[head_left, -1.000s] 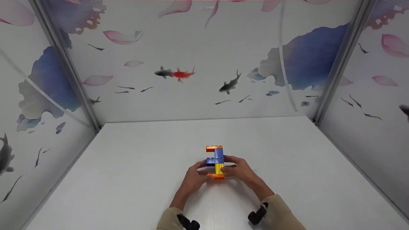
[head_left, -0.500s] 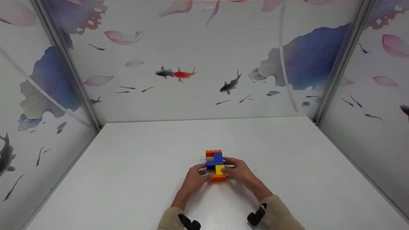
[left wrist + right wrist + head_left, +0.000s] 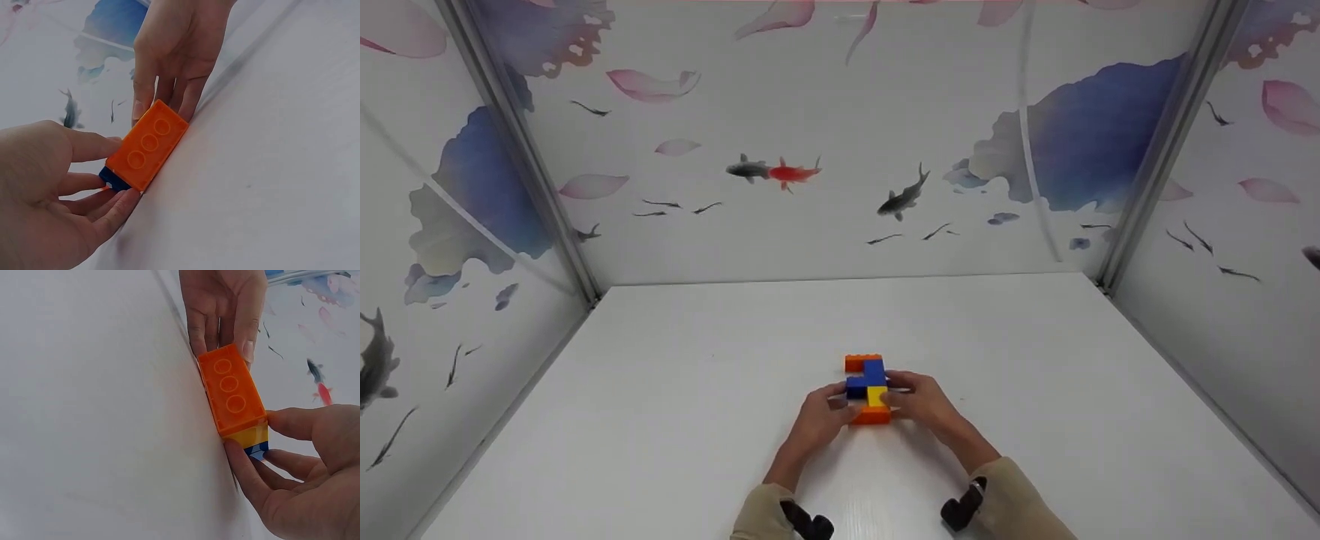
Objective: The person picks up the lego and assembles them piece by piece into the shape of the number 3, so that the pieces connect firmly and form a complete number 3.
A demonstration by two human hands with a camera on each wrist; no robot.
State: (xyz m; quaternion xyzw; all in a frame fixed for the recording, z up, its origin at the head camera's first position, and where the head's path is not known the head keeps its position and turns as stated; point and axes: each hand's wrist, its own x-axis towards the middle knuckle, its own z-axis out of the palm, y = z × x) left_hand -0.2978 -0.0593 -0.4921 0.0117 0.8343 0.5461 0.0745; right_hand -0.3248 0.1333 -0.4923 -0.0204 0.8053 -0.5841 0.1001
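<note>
A small build of joined toy bricks lies between both hands at the middle of the table in the head view. It has a far orange brick (image 3: pixel 855 364), blue bricks (image 3: pixel 874 372), a yellow brick (image 3: pixel 877 396) and a near orange brick (image 3: pixel 871 416). My left hand (image 3: pixel 816 421) grips its left side, thumb at the near orange brick. From the right, my right hand (image 3: pixel 928 402) holds it with the thumb on the yellow brick. Both wrist views face the near orange brick's hollow underside (image 3: pixel 149 143), with three rings; the far end is hidden there.
The white table (image 3: pixel 697 397) spreads around the hands. Behind it rises a back wall (image 3: pixel 840 240) printed with fish and petals, and similar panels flank both sides. Beige sleeves (image 3: pixel 1020 495) carry a black wrist camera (image 3: pixel 964 506) each.
The brick build has tipped, its far orange end coming down and toward me, so it lies flatter. Both hands keep their hold and have shifted only slightly; in the last half second little moves.
</note>
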